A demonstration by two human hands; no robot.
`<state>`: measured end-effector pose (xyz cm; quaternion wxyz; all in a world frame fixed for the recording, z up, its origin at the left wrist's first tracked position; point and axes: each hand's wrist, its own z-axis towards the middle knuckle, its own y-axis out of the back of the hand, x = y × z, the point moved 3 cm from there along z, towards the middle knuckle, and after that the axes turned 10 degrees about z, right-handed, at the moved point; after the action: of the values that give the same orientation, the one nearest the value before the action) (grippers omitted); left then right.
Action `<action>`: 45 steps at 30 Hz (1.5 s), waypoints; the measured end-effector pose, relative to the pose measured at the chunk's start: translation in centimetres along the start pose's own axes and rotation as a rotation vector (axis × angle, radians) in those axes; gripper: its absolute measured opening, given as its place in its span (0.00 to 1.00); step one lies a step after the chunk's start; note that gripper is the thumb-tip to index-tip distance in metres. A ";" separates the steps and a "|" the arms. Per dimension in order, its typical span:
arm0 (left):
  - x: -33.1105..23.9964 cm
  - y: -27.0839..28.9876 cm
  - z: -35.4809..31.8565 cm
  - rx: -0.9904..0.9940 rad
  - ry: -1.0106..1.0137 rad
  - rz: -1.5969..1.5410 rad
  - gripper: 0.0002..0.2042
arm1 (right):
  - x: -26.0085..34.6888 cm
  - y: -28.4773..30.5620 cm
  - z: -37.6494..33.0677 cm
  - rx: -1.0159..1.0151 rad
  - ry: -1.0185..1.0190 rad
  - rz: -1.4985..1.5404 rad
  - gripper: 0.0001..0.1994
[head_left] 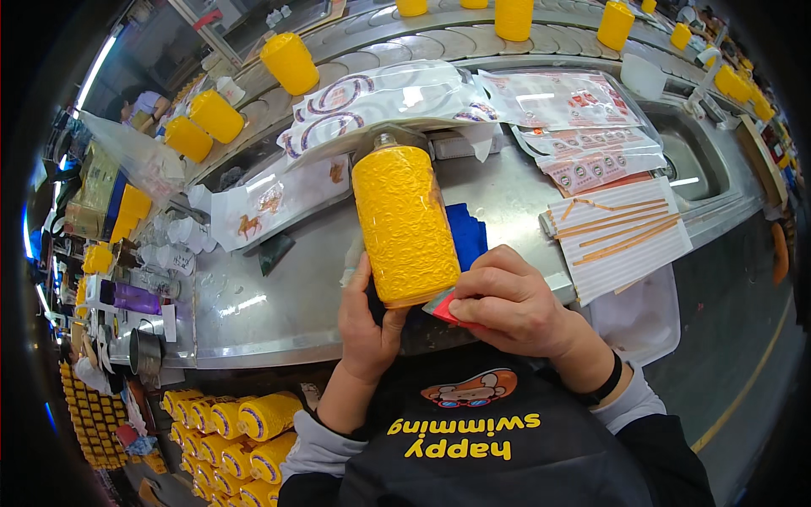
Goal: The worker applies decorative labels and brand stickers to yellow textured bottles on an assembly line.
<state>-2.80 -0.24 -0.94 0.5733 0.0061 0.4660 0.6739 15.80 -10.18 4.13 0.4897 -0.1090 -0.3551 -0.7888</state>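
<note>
A yellow bottle (401,224) with a crinkled, embossed surface leans over the metal worktop, its narrow neck pointing away from me. My left hand (365,325) holds it near the base, thumb in front and fingers partly hidden behind. In my right hand (515,308) is a small red scraper (441,306) with a greyish edge, pinched between thumb and fingers. That edge is at the bottle's lower right rim; whether it touches I cannot tell. Just right of the bottle lies a folded blue cloth (467,237).
Printed decal sheets (583,101) lie along the back, and a striped sheet with orange-brown strips (621,232) sits at right, near a sink (688,156). Yellow bottles (290,63) stand on a conveyor (363,46) beyond. More bottles (269,416) are stacked low at left.
</note>
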 end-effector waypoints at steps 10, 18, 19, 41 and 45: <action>0.3 -0.7 0.0 0.031 0.108 -0.141 0.37 | -0.4 0.0 -0.1 -0.026 0.011 0.012 0.18; -1.9 -0.1 2.2 0.013 -0.160 0.308 0.37 | -0.4 0.6 -0.2 -0.038 -0.004 -0.011 0.14; -1.1 -0.3 1.7 0.002 -0.121 0.204 0.37 | -0.5 0.4 -0.1 -0.042 -0.005 0.017 0.14; -5.2 0.0 3.2 0.068 -0.460 0.575 0.26 | -0.8 0.6 -0.9 -0.064 -0.023 0.034 0.13; -4.4 0.3 3.3 0.093 -0.483 0.598 0.22 | -0.8 0.8 -0.8 -0.076 -0.031 0.027 0.13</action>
<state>0.26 -1.55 3.39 0.4437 0.3264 0.3252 0.7687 17.02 -10.37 3.47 0.4902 -0.1445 -0.3308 -0.7933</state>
